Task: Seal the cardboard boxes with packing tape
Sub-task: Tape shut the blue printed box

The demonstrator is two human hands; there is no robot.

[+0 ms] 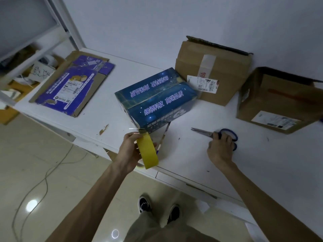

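Note:
A blue printed cardboard box [157, 96] lies on the white table [262, 163] with its flaps closed. My left hand [129, 151] grips a yellow roll of packing tape [147, 151] just in front of the box's near corner. A clear strip runs from the roll up to that corner. My right hand [221, 148] rests on the table to the right, fingers curled over the blue handles of a pair of scissors [216, 134]. The blades point left.
Two brown cardboard boxes stand at the back right: one [209, 72] against the wall, one [277, 100] near the right edge. A flattened purple box [73, 84] lies at the table's left. Cables run over the tiled floor below.

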